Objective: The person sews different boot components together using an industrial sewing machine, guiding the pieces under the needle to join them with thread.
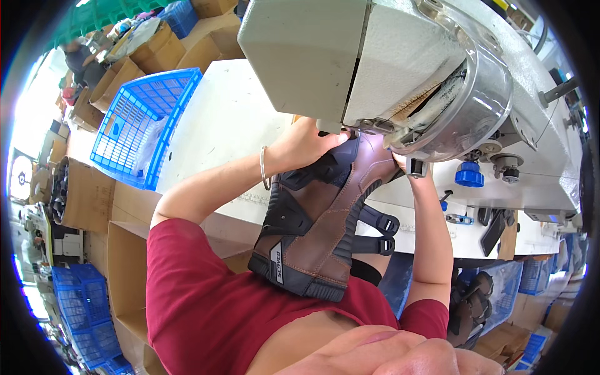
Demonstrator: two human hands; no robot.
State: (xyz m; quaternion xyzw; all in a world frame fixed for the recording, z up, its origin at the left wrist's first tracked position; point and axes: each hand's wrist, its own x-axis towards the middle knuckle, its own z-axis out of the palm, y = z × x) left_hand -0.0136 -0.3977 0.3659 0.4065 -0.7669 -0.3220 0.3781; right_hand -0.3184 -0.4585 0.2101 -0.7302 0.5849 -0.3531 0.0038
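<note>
Logged by me: one brown-and-black boot (315, 240), its far edge under the sewing machine (300, 56); shaft seams already stitched, buckled straps (373, 220) loose; left hand (312, 145) clamped on that edge, right hand (407, 164) partly hidden, grip untellable; remaining stitching not shown.

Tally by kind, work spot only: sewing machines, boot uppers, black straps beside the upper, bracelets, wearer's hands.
Sewing machine: 1
Boot upper: 1
Black straps: 2
Bracelet: 1
Hands: 2 (left hand; right hand, partly hidden by the machine)
Total: 7
</note>
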